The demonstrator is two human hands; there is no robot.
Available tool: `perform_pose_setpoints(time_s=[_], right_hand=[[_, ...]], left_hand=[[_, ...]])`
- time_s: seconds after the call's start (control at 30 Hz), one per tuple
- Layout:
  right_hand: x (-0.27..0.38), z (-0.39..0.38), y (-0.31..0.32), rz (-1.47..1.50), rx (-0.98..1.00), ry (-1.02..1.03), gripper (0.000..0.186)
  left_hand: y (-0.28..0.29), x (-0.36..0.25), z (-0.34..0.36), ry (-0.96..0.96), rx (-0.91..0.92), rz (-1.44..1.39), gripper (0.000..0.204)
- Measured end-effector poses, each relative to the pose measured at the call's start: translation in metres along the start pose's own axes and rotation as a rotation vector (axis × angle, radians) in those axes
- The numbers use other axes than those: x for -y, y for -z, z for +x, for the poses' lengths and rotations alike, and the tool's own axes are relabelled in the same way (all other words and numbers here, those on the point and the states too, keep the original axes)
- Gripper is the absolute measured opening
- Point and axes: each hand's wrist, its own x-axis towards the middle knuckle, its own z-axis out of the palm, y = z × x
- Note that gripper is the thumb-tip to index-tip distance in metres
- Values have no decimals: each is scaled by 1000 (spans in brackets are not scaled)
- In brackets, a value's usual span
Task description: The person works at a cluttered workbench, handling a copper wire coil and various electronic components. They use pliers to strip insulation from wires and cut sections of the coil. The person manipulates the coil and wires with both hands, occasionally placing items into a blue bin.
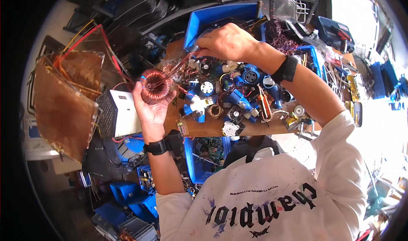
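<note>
A ring-shaped coil wound with copper wire rests in my left hand, its fingers curled round the underside. Wire leads run from the coil up and right to my right hand, which pinches them between thumb and fingers. This hand is raised above the far part of the wooden workbench, in front of a blue bin. Below the right forearm lies a heap of blue and white plug and socket parts, apart from both hands.
A blue bin stands at the back of the bench. To the left are a white perforated metal case and a large brown panel. A blue crate of circuit boards sits below the bench's front edge. A power drill lies far right.
</note>
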Motion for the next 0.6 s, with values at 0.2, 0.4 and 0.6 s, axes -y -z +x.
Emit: perform_pose_setpoints(time_s=[0.2,0.4,0.6], right_hand=[[-1,-35,6,106,55,-188,35],[2,-100,-18,92,-96,-338,45],[22,-203,-46,193,-1034,-1040,18]], left_hand=[[2,19,26,68,41,12,54],[3,48,40,157,51,-10,49],[12,62,40,148,-75,54,47]])
